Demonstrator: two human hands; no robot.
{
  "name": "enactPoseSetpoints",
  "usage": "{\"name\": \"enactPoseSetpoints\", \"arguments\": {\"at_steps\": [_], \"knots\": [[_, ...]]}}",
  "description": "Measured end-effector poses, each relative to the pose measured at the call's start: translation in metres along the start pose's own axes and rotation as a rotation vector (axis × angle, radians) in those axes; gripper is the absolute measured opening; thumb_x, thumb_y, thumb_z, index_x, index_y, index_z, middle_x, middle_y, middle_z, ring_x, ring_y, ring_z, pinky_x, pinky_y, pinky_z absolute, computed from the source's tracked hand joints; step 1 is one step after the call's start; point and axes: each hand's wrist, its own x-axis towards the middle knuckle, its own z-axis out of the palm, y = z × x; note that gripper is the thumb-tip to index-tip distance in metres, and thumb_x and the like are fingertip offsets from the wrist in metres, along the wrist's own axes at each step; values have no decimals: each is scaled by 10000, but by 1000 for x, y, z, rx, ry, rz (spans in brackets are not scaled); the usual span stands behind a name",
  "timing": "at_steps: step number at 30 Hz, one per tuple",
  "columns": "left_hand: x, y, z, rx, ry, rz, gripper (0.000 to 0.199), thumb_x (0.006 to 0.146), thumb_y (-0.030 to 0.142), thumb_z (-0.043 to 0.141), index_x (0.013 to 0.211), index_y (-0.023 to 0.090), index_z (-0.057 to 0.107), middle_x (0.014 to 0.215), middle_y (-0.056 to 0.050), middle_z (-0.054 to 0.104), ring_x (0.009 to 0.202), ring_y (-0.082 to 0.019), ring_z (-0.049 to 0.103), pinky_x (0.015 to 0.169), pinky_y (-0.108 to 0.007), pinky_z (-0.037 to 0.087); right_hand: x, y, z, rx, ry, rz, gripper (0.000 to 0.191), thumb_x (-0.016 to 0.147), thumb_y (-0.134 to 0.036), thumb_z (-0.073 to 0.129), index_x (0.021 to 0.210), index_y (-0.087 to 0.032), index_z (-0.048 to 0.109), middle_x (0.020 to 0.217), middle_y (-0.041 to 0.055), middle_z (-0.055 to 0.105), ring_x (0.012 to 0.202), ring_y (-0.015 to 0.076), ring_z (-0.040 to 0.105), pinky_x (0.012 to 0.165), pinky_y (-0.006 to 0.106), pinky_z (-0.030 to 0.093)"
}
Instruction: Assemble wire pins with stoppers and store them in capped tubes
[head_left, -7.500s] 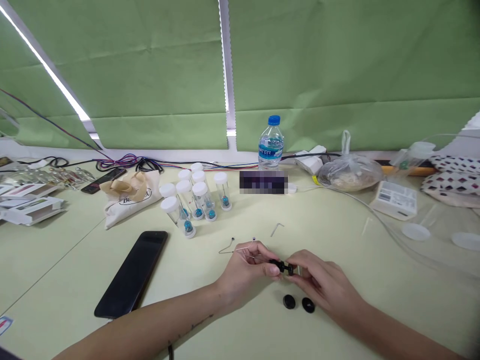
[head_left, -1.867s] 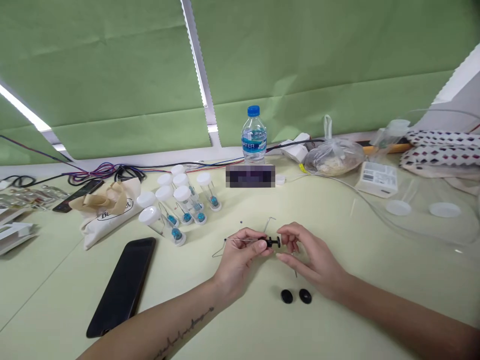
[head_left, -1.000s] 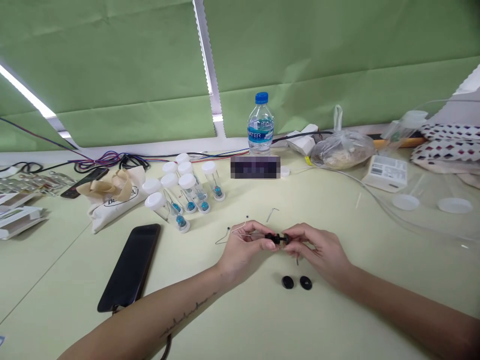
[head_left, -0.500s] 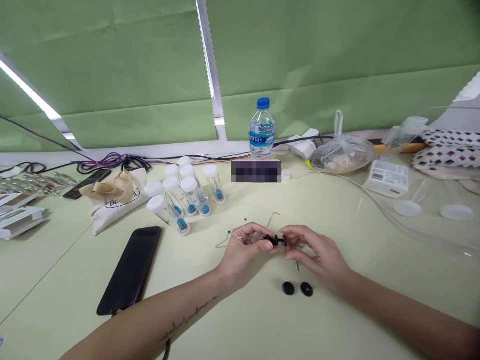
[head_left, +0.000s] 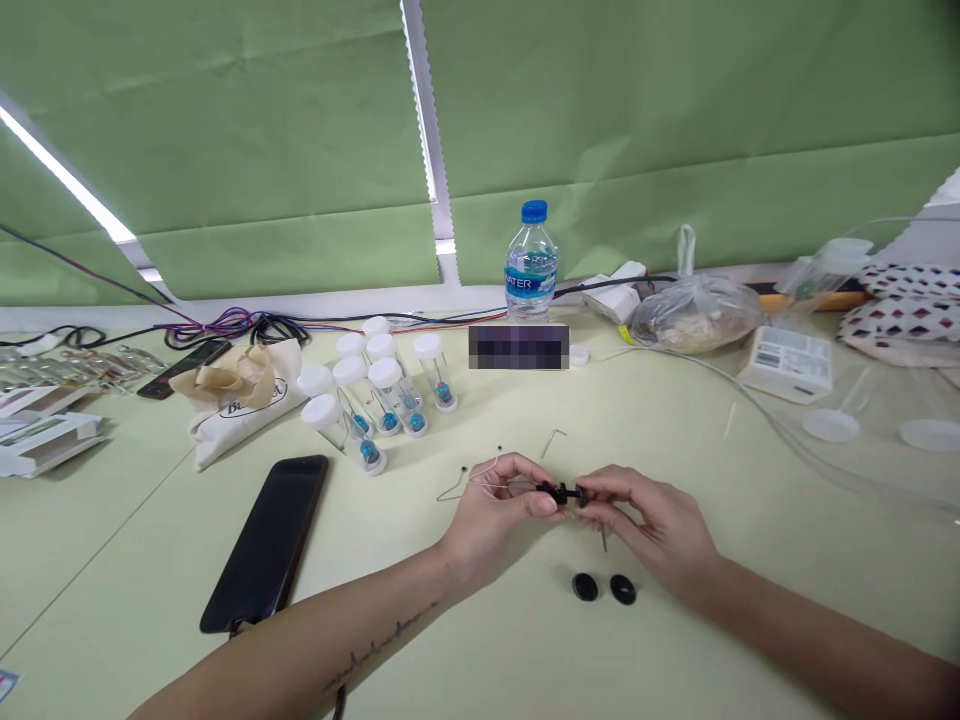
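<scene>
Between thumb and fingers, my left hand (head_left: 510, 505) holds a small black part with a shaft and a round end (head_left: 562, 493). Thin bent wire (head_left: 450, 493) with small dark tips sticks out behind that hand. My right hand (head_left: 656, 515) pinches the round end of the same part from the right. A short metal rod (head_left: 604, 540) shows below the right fingers; whether they hold it I cannot tell. Two black wheel-like discs, a left one (head_left: 585, 587) and a right one (head_left: 622, 589), lie on the table nearer to me. Beyond the hands lies an L-shaped hex key (head_left: 553, 442).
Several clear tubes with white caps (head_left: 322, 411) and blue pieces stand left of centre. A phone (head_left: 262, 545) and a cloth bag (head_left: 247, 400) lie left. Behind are a water bottle (head_left: 532, 265) and cables (head_left: 240, 325); a plastic bag (head_left: 697, 312) and white box (head_left: 791, 362) are right.
My right fingertips have closed in on the round end of the black part. The whole view has shifted slightly; the discs and hex key lie as before.
</scene>
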Motion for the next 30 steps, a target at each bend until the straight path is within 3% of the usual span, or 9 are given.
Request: {"name": "enactPoseSetpoints", "arguments": {"at_steps": [24, 30], "knots": [[-2, -2, -1, -12, -64, -11, 220, 689, 202, 796, 786, 126, 614, 717, -18, 673, 628, -137, 670, 661, -261, 508, 1, -3, -3, -66, -61, 85, 174, 939, -357, 509, 927, -223, 620, 701, -1, 687, 532, 120, 623, 521, 228, 520], [-1, 1, -1, -55, -32, -30, 254, 690, 258, 801, 800, 126, 614, 701, -19, 672, 623, -131, 667, 651, -241, 497, 7, -7, -4, -145, -2, -34, 208, 918, -356, 547, 1097, -253, 566, 855, 14, 708, 742, 157, 686, 677, 256, 560]]}}
